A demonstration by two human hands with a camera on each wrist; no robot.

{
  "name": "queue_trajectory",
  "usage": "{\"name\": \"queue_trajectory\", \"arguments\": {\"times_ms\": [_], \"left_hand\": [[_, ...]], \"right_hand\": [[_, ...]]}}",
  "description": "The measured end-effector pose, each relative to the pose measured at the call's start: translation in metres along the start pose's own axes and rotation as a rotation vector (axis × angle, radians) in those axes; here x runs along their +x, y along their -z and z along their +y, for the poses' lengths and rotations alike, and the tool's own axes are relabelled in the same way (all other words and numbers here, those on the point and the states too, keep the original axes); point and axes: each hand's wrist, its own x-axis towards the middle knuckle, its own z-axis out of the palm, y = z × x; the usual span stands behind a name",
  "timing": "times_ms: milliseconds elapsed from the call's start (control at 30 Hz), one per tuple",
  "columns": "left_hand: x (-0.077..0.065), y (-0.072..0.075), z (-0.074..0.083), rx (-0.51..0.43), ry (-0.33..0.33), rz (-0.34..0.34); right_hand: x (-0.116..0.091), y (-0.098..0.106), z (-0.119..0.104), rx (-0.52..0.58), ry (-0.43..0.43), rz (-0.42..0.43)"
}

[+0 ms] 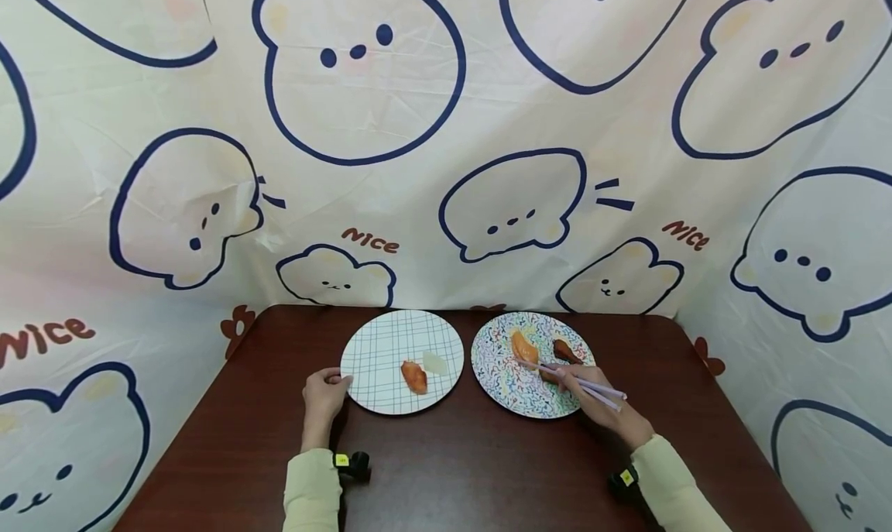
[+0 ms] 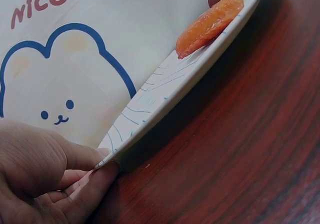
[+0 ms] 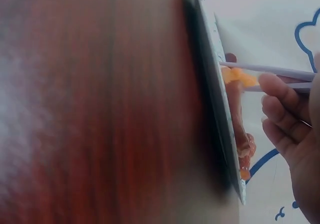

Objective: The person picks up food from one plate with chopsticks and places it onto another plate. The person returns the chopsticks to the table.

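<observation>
On the dark-brown wooden bench, a round white grid-lined plate with an orange-brown food piece lies left of a round multicoloured plate with a yellow-orange morsel; cream cloth hangs behind.

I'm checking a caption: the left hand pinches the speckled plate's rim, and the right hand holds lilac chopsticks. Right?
No: in the head view, the left hand pinches the rim of the gridded plate, not the speckled plate. The right hand does hold lilac chopsticks.
</observation>
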Motion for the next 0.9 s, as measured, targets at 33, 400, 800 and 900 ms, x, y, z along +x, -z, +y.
{"name": "queue_trajectory", "arguments": {"times_ms": [33,400,800,900], "left_hand": [[0.000,0.000,0.000,0.000,0.001,0.000],[0.000,0.000,-0.001,-0.009,-0.004,-0.012],[0.000,0.001,0.002,-0.008,0.001,-0.006],[-0.001,0.002,0.003,-0.011,0.003,-0.010]], "right_hand": [[0.000,-0.001,-0.003,-0.036,-0.008,-0.013],[-0.002,-0.013,-0.030,-0.401,0.018,-0.085],[0.002,-0.013,-0.030,-0.375,0.033,-0.071],[0.001,-0.013,-0.032,-0.368,0.019,-0.064]]}}
